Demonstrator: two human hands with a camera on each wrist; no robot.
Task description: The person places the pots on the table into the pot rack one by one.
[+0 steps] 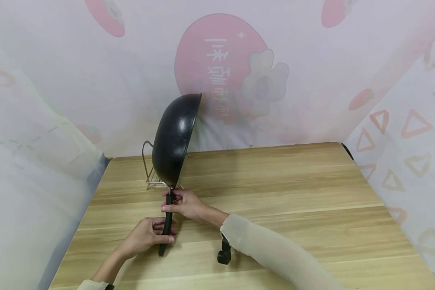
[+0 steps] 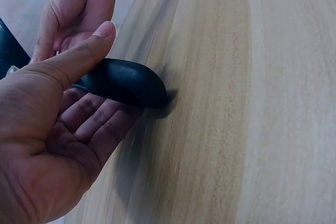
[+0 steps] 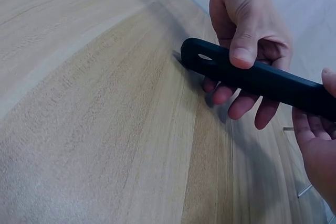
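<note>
Both hands are wrapped around the black handle [image 1: 166,225] of a wok [image 1: 174,139] tipped on edge against a wire rack [image 1: 150,177] on the wooden table [image 1: 293,193], the left hand [image 1: 146,235] pinching low, the right hand [image 1: 185,203] gripping higher.

Black round-bottomed metal wok [image 1: 174,139] with a long black handle, standing on edge on the wooden counter [image 1: 293,193].

The wok is tipped up nearly vertical, its dark speckled underside facing left and its rim to the right, the bowl resting in a thin wire rack [image 1: 150,179] at the counter's far left. Its straight black handle [image 1: 166,225] runs down toward the near edge, its rounded end, pierced by a hanging hole, touching the counter. The left grip [image 1: 145,235] holds the handle's lower part; the right grip [image 1: 185,203] holds it just below the bowl.
</note>
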